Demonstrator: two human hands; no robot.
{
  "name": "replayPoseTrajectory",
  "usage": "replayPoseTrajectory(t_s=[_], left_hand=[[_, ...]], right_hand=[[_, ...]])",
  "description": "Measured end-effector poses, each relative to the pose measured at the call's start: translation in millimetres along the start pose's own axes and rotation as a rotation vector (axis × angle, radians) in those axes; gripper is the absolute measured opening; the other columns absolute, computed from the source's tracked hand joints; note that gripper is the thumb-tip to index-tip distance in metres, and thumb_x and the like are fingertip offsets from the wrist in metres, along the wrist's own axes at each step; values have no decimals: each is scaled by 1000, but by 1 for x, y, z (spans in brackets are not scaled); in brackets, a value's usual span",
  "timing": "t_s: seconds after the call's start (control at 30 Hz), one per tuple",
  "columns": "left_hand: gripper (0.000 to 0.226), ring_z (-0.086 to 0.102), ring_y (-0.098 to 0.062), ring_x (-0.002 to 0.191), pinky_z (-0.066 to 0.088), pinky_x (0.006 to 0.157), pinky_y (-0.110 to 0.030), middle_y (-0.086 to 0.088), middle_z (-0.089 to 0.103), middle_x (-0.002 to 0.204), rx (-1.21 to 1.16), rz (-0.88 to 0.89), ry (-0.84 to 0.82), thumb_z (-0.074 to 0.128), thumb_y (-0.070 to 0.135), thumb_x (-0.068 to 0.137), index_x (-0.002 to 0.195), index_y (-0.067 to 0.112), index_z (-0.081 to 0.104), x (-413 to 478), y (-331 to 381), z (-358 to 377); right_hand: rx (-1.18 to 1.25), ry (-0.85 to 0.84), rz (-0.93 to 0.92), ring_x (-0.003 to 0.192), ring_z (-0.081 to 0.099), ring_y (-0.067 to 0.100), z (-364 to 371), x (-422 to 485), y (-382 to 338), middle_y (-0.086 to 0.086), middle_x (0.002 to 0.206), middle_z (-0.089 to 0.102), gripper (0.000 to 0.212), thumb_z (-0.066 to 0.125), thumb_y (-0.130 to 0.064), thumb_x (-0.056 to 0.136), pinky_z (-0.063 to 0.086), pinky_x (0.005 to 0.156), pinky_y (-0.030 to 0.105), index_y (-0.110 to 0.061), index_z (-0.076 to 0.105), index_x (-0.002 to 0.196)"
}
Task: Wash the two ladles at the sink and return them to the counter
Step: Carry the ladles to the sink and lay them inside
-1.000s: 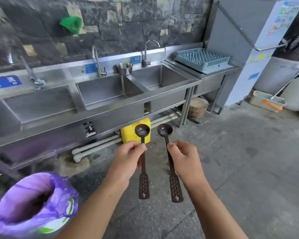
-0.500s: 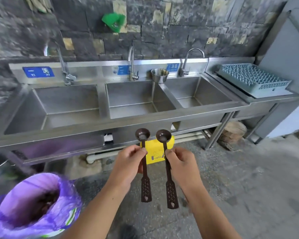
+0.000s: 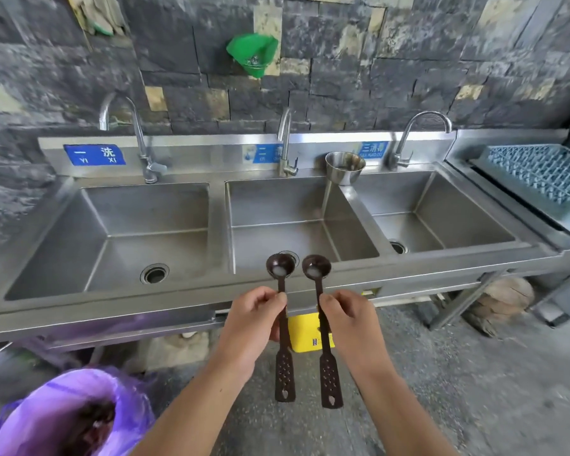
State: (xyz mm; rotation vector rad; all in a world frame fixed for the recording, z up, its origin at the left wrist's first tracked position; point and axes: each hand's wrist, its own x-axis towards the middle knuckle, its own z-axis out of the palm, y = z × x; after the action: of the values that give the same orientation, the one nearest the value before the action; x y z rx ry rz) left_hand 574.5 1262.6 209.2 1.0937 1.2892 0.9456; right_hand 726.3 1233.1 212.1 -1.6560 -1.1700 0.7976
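Two dark brown ladles with perforated handle ends stand upright side by side in front of me. My left hand (image 3: pixel 252 320) pinches the stem of the left ladle (image 3: pixel 281 269). My right hand (image 3: pixel 351 319) pinches the stem of the right ladle (image 3: pixel 316 269). Both bowls hold a pale residue and sit just before the front rim of the steel triple sink (image 3: pixel 218 222), near its middle basin (image 3: pixel 297 222). A tap (image 3: pixel 285 143) stands behind the middle basin.
A steel cup (image 3: pixel 344 166) sits on the divider between the middle and right basins. A blue dish rack (image 3: pixel 540 172) lies on the counter at right. A purple bag (image 3: pixel 66 416) stands at lower left, a yellow container (image 3: pixel 305 330) under the sink.
The view has swung left and closer to the sink, which now fills the frame head-on. Both hands keep hold of the ladles, whose bowls now reach the sink's front rim.
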Motion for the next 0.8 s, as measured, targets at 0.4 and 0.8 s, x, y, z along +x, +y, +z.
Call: replayPoseTrajectory(t_s=[0.4,0.8], left_hand=[[17,54,-4,47,43,43,-13,8,57,55,8,-64,175,63,25,89,77,15,69,165,26,52],[17,56,-15,55,47,51,-21,-6,59,65,1,-125,344,60,14,90,85,-2,66,276,52,98]], right_hand=[[89,-152,8,46,27,8,-2,199,24,-10,48,32,44,58,-18,93,29,45,19,-18,38,54],[20,-387,45,52,45,12,-4,353,39,-1,55,51,33,60,-33,89,42,55,35,-6,60,71]])
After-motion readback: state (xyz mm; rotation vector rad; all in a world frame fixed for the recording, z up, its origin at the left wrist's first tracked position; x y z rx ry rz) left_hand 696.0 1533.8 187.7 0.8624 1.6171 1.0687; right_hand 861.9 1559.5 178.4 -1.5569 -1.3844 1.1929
